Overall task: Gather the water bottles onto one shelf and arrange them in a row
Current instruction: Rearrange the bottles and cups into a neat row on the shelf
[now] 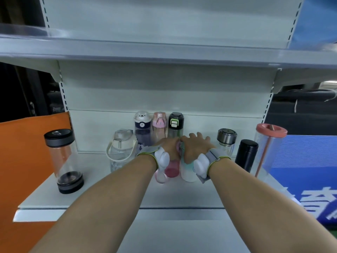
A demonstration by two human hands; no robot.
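Note:
Both my hands reach to the middle of the white shelf (pixel 102 194). My left hand (pixel 168 146) grips the top of a pink bottle (pixel 171 168). Right beside it, my right hand (pixel 195 146) wraps the top of a pale teal-and-white bottle (pixel 187 172). Behind them, against the back panel, stand a bear-lid bottle (pixel 142 127), a pink-lid bottle (pixel 159 126) and a black-lid bottle (pixel 175 125). A clear jug with a white handle (pixel 121 149) is on the left, and a black-capped clear bottle (pixel 63 159) stands far left.
Right of my hands stand a steel-capped glass bottle (pixel 226 141), a black flask (pixel 246 155) and a clear tumbler with a coral lid and straw (pixel 268 150). An upper shelf (pixel 164 53) overhangs. An orange panel (pixel 27 143) lies left, a blue banner (pixel 306 170) right.

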